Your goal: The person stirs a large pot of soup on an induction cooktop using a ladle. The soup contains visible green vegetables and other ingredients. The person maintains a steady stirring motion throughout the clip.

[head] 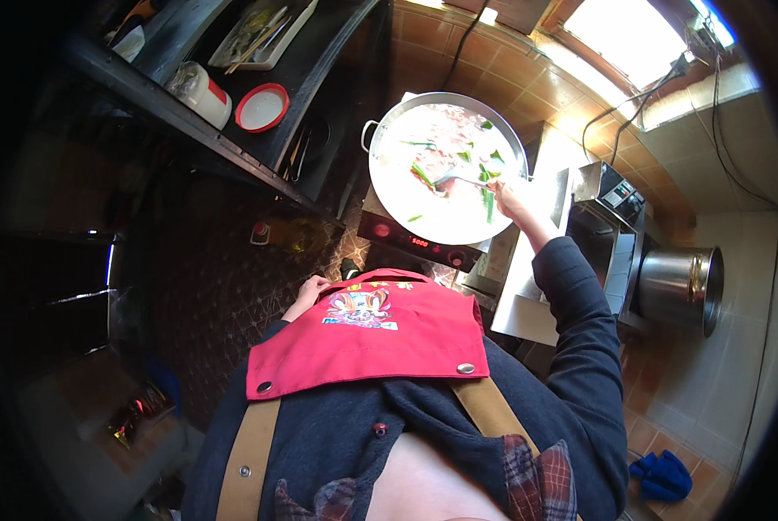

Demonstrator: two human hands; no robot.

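My right hand [507,199] grips the handle of a metal ladle or turner [451,177], its head dipping into a wide metal pot [373,179]. Pale liquid fills the pot, with long green leaf pieces [487,195] and pinkish pieces [438,159] in it; glare washes out much of the surface. Underneath stands an induction cooker [395,233] with a lit red display. Down by the left edge of my red apron [421,325] is my left hand [309,293], its fingers partly hidden. Whether it holds the apron's edge I cannot tell.
A dark shelf [233,146] on the left bears a white tub [201,98], a red-rimmed lid [262,108] and a tray [278,55] with chopsticks. An oil bottle [291,234] is on the floor. To the right are a metal appliance [607,189] and a steel stockpot [672,290].
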